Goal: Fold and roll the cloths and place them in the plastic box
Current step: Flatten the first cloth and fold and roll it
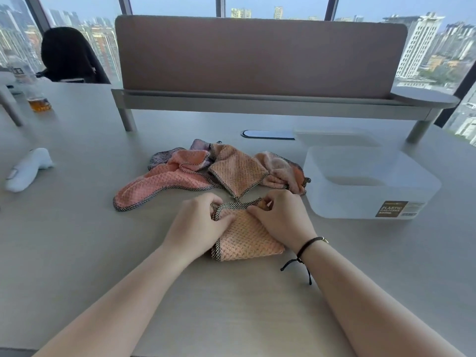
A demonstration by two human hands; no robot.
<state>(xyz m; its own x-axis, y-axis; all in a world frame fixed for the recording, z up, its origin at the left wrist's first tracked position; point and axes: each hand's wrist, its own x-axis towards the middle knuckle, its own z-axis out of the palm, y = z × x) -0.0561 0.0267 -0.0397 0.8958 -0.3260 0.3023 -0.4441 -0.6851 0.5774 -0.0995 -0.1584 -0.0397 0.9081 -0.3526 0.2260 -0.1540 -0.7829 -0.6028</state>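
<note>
A folded peach waffle cloth (244, 240) with a checked border lies on the table in front of me. My left hand (198, 222) pinches its far left corner and my right hand (280, 217) pinches its far right edge. Behind it sits a loose pile of peach and pink cloths (206, 171), unfolded and overlapping. The translucent plastic box (371, 199) stands to the right of the pile, with nothing visible inside, a dark label on its front wall.
A white object (28, 168) lies at the left. A glass of amber drink (38, 104) stands at the far left. A brown desk divider (257, 55) on a raised shelf spans the back. A black chair (67, 55) is behind it.
</note>
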